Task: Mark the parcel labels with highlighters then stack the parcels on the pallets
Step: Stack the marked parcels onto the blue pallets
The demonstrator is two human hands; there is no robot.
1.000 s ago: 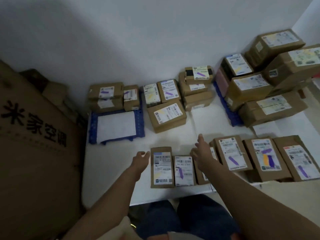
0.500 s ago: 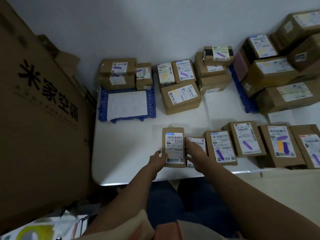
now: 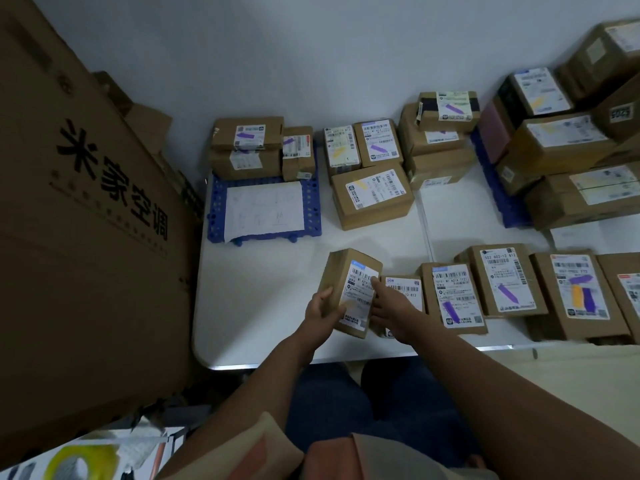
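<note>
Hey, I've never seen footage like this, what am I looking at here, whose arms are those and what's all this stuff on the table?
There is no machine here. The picture comes from a camera worn on a person's head, looking down at their own two bare arms. The left hand grips the side of a small brown parcel, tilted up off the white table; the right hand touches its label side. That label shows no highlighter mark that I can see. Other parcels lie beside it, some with purple marks, like this one. Further back, a blue pallet carries stacked parcels and a sheet of paper. A big cardboard box stands on the left.
</note>
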